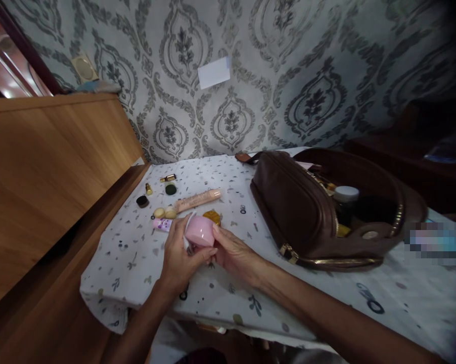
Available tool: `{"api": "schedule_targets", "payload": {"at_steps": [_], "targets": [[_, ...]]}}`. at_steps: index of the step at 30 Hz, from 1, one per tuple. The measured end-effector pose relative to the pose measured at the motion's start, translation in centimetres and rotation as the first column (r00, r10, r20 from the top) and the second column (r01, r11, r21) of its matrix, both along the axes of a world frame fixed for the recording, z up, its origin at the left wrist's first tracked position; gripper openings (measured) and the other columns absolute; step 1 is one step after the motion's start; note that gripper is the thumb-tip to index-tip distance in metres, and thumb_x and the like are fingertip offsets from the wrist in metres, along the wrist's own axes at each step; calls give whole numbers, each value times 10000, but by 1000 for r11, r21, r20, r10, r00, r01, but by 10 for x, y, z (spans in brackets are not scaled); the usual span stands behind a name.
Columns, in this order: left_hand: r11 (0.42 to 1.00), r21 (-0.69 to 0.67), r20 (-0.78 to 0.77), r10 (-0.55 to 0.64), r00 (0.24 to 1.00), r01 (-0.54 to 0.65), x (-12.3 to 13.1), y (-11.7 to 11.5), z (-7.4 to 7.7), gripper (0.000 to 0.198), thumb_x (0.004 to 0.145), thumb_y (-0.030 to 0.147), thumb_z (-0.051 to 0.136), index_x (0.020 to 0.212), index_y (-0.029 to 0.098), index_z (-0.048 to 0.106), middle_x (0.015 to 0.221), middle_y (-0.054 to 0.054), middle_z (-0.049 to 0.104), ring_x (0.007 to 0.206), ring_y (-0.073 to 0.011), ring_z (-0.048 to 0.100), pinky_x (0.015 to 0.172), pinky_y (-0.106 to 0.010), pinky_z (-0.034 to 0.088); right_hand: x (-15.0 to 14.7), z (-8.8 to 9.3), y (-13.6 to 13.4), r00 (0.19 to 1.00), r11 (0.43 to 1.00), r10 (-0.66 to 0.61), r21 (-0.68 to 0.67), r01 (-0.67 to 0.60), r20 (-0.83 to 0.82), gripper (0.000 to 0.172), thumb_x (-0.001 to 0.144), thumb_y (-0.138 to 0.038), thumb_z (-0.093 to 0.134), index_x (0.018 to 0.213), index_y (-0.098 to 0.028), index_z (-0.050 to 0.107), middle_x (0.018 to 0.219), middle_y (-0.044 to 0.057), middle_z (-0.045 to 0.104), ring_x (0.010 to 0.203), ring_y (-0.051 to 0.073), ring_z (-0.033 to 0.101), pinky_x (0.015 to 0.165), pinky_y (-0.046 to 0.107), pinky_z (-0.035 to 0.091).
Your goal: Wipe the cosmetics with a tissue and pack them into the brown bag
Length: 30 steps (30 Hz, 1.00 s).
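A rounded, glossy pink jar is held between my two hands above the table. My left hand grips its left side, with something white, perhaps a wipe, between the fingers and the jar. The fingers of my right hand close on its right side. Just behind the jar lies a round gold-coloured item. A peach squeeze tube lies farther back. Left of my hands are a purple-patterned small tube and two cream-coloured round pieces.
A brown zipped toiletry bag stands open on the right, holding a white-capped bottle among other items. Small dark round containers and gold cosmetic pieces lie at the back left. A wooden cabinet borders the patterned tablecloth.
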<state>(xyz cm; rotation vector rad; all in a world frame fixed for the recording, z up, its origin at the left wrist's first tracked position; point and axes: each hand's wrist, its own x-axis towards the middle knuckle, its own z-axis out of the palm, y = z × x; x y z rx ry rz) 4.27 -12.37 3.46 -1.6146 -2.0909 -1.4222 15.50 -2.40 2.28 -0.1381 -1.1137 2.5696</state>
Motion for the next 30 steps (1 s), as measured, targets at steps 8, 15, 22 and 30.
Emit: {"api": "schedule_targets", "payload": {"at_steps": [8,15,22,30], "targets": [[993,-106,-56,45,997,-51,4,-3,10,836,661,415,831,1356,211,416,1252,-117,558,1185,-306,557,971,-457,465,1,9,2,999,998,-34,50,36,-39,396,743,-508,783,971,-190,725,865,24,682,770,130,601,700,240,473],[986,-166,93,-9,996,24,5,-5,22,543,751,323,737,1214,194,483,1122,-76,646,1018,-243,630,847,-356,500,2,10,7,994,995,-98,20,99,-49,474,748,-353,808,1195,-259,680,1124,39,681,902,137,634,765,247,517],[930,-310,50,-192,980,198,-8,-12,46,349,759,318,715,1050,190,572,974,-35,644,885,-207,602,765,-313,472,5,9,11,998,994,-38,101,42,-47,509,756,-378,797,1234,-290,650,1034,17,664,775,111,614,680,239,528],[902,-355,139,-210,968,247,-14,-16,53,350,760,287,706,1075,187,590,993,-28,649,894,-209,587,783,-311,452,8,12,14,993,966,-112,233,116,-30,516,728,-409,810,1208,-278,672,956,3,613,683,91,489,575,213,409]]}}
